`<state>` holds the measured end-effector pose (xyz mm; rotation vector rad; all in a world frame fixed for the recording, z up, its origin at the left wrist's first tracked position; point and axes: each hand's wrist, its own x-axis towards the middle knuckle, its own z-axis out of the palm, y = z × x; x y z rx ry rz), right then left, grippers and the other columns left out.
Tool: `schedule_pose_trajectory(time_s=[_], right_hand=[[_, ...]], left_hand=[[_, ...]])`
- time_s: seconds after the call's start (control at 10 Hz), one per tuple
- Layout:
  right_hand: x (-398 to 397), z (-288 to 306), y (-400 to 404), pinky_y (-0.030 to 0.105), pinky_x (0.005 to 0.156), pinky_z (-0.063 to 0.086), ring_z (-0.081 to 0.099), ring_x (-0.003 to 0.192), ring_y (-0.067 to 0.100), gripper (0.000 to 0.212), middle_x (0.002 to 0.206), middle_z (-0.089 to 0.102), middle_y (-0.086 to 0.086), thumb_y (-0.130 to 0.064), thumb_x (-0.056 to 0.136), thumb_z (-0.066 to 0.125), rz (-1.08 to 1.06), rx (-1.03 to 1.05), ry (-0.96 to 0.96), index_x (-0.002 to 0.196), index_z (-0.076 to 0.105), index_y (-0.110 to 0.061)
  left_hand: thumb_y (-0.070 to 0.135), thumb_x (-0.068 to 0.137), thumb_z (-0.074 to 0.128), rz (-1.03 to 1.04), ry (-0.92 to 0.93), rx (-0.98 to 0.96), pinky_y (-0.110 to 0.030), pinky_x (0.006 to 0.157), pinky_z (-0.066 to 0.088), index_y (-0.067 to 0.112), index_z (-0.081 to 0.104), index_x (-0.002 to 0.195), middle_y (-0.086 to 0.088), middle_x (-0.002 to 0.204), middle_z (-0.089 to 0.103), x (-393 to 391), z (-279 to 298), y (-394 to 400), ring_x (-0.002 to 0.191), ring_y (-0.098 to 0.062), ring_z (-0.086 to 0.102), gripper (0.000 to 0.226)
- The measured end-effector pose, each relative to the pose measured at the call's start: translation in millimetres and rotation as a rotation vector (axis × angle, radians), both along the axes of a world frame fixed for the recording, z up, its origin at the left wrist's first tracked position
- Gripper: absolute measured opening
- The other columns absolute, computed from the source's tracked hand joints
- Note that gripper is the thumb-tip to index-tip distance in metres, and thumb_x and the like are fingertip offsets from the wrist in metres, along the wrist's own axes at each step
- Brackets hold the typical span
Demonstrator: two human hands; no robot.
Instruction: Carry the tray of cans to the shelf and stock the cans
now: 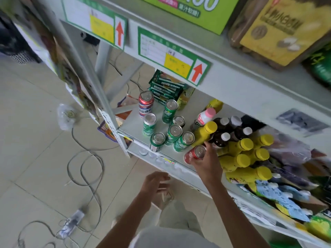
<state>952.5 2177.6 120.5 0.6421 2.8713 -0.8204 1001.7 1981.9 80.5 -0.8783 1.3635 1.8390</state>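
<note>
My right hand (207,161) grips a red can (194,154) at the front edge of the white shelf (180,167), just left of the yellow-capped bottles. Several green cans (184,141) stand upright on the shelf in a loose cluster behind it. A red-and-white can (145,103) stands at the back left of the cluster. My left hand (155,183) hovers below the shelf edge, fingers apart and holding nothing. No tray is in view.
Yellow bottles (243,158) and dark bottles (222,138) crowd the shelf to the right. Green packets (166,90) lie at the back. An upper shelf with price tags (173,56) overhangs. Cables and a power strip (73,221) lie on the tiled floor at left.
</note>
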Motion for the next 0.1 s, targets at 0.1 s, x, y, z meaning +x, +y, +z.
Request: schedule_pose_trajectory(time_s=[0.1], right_hand=[[26.5,-1.1,2.1,0.047,0.101,0.049,0.046,0.137,0.029,0.104,0.153,0.045,0.006,-0.048,0.072,0.082,0.02,-0.039,-0.016,0.156,0.026,-0.023]], left_hand=[[0.004,0.1,0.049,-0.064,0.112,-0.117,-0.023,0.054,0.053,0.001,0.069,0.101,-0.016,0.095,0.074,25.4,9.1,-44.1,0.064,-0.021,0.068,0.02]])
